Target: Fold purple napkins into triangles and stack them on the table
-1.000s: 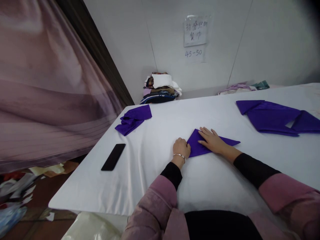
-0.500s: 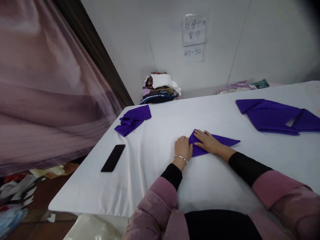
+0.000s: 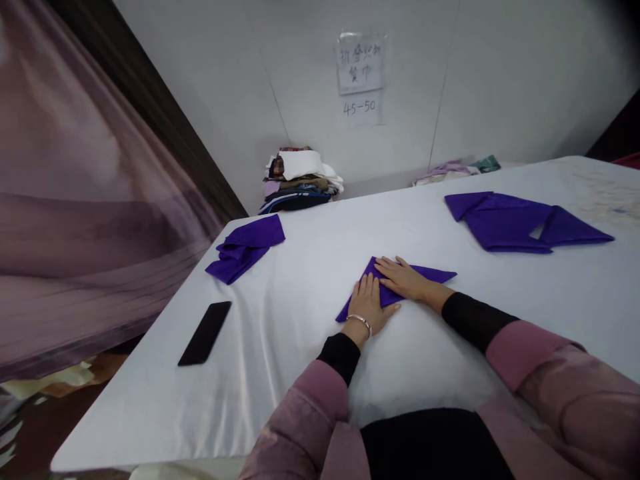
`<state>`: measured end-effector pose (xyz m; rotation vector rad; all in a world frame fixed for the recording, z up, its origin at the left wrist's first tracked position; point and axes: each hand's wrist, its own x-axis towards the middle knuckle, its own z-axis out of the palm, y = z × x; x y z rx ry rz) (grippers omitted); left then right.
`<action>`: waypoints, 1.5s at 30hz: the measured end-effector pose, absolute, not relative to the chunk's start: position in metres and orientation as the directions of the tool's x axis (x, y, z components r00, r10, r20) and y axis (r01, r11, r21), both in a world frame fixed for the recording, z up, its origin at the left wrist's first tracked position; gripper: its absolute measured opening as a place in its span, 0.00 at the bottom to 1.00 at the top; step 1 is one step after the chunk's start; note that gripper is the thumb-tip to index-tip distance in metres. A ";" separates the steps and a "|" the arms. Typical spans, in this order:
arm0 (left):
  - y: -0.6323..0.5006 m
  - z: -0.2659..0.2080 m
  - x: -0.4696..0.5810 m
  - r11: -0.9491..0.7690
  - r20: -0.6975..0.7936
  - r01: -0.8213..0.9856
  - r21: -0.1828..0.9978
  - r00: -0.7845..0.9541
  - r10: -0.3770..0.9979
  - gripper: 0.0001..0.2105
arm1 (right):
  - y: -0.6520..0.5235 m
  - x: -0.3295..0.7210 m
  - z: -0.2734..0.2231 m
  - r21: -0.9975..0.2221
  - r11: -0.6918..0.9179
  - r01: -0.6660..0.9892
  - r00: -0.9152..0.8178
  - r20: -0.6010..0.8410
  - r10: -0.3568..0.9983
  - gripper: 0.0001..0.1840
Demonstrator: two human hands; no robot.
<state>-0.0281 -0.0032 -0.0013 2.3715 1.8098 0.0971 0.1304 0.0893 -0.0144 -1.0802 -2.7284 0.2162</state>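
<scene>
At far left, a pinkish curtain (image 3: 100,193) in soft folds, with a dark brown panel (image 3: 173,127) slanting down along its right side. Next, near the left edge of the white-covered surface (image 3: 300,380), a flat black rectangle (image 3: 205,333) much like a phone, lying aslant. Just beyond, near the far left corner, a rumpled purple cloth (image 3: 253,243), bunched at left and smoother at right. Behind the far edge, against the pale wall (image 3: 300,73), a stack of folded clothes (image 3: 300,187) in white, plaid, brown and dark blue. Farther right on the wall, two sheets of paper (image 3: 359,77), one above the other, with handwritten characters above and "45-50" below. Nearer, the left hand (image 3: 369,301), open and palm down, with fingers flat on the folded purple napkin (image 3: 391,299) and thumb stretched rightward along its lower edge; round the wrist, a silver bracelet (image 3: 361,323). Under both hands at mid-surface, that same napkin, pointed at top, lower left and right. Just beside, the right hand (image 3: 403,279), also open and flat on the napkin, with fingers directed left. Behind the far edge, a low heap of lilac and green fabric (image 3: 450,172). Last, well apart from the hands, a larger purple cloth (image 3: 507,223), folded flat, with a small pale gap toward its right part.
</scene>
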 end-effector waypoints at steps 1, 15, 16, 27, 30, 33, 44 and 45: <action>-0.003 -0.001 -0.028 -0.257 -0.044 0.953 0.160 0.267 0.963 0.43 | 0.090 0.137 -0.014 -0.203 0.706 0.678 -0.697 0.128 0.706 0.32; -0.003 0.003 -0.032 -0.264 -0.029 0.952 0.157 0.271 0.962 0.41 | 0.096 0.250 -0.011 -0.175 0.369 0.913 -0.359 0.086 0.929 0.33; -0.003 0.003 -0.032 -0.262 -0.031 0.952 0.158 0.270 0.962 0.41 | 0.093 0.248 -0.010 -0.178 0.348 0.920 -0.332 0.115 0.936 0.32; 0.002 0.011 -0.040 -0.281 -0.048 0.928 0.246 0.301 0.953 0.35 | 0.029 0.163 0.009 -0.384 0.677 0.628 -0.696 0.111 0.709 0.29; -0.001 0.012 -0.052 -0.341 -0.011 0.901 0.268 0.357 0.934 0.36 | 0.029 0.165 0.008 -0.403 0.668 0.626 -0.692 0.107 0.714 0.29; -0.006 0.009 -0.066 -0.376 0.034 0.890 0.256 0.381 0.924 0.37 | 0.030 0.168 0.006 -0.408 0.676 0.614 -0.695 0.125 0.708 0.28; -0.024 0.022 -0.064 -0.366 0.024 0.915 0.167 0.368 0.930 0.31 | 0.048 0.177 0.010 -0.313 0.758 0.572 -0.751 0.173 0.637 0.27; -0.028 0.026 -0.059 -0.362 -0.005 0.919 0.156 0.368 0.930 0.30 | 0.049 0.177 0.011 -0.298 0.758 0.580 -0.746 0.180 0.641 0.28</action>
